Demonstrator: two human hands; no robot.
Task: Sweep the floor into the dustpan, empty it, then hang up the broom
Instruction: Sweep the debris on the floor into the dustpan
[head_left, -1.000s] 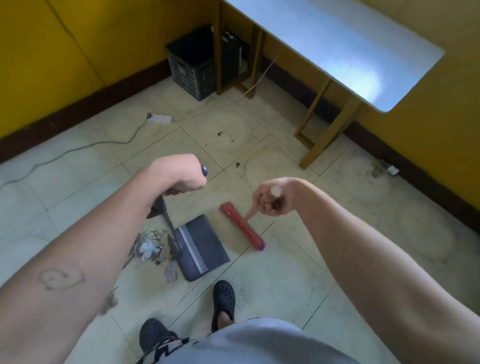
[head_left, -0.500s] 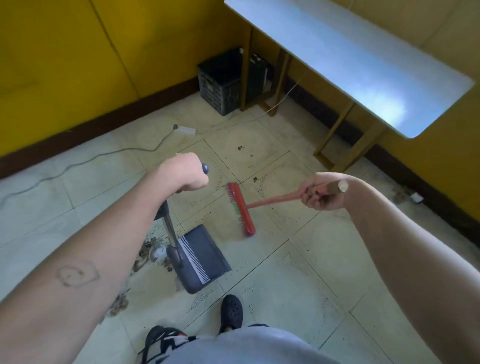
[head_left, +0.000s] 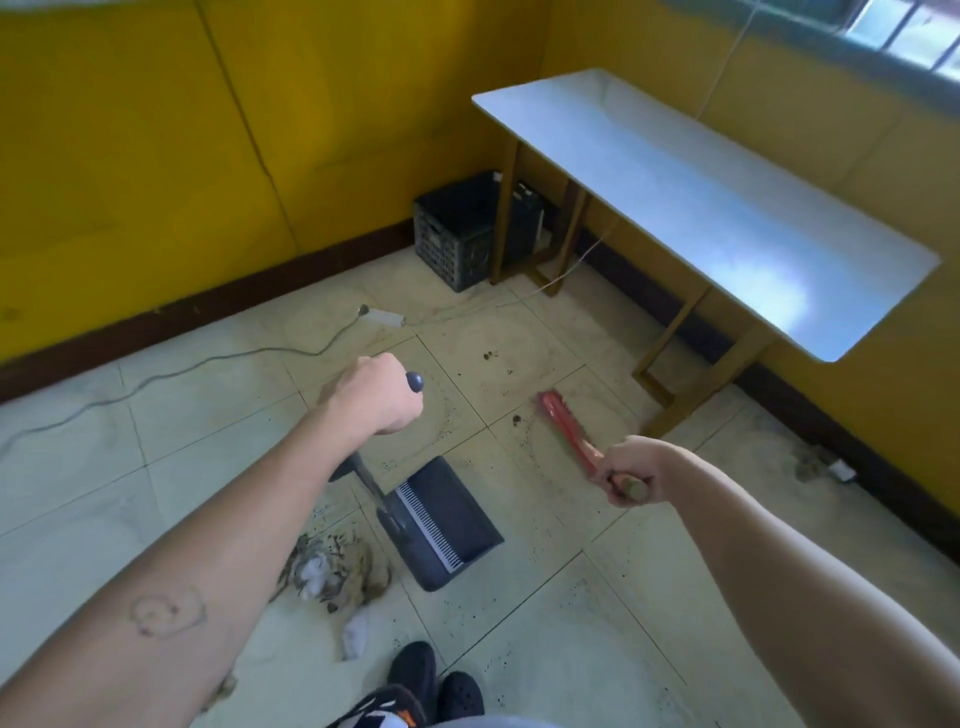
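My left hand (head_left: 376, 397) grips the top of the long handle of a dark dustpan (head_left: 445, 522), whose pan rests on the tiled floor with its mouth facing right. My right hand (head_left: 626, 470) grips the wooden end of a red broom (head_left: 563, 421). The broom head lies on the floor beyond the pan, close to the table leg. A pile of litter (head_left: 332, 569), made of brown scraps and white paper bits, lies on the floor to the left of the pan, behind its back. Dark specks dot the tiles around the broom.
A white-topped table (head_left: 727, 208) on wooden legs stands along the right wall. A black crate (head_left: 457, 234) sits in the corner under it. A grey cable and power strip (head_left: 382, 314) cross the floor at the back. My feet in dark shoes (head_left: 431, 680) stand below the pan.
The broom head has gone from just right of the dustpan out to the far right toward the table leg. My right hand has drawn nearer. The dustpan has stayed put.
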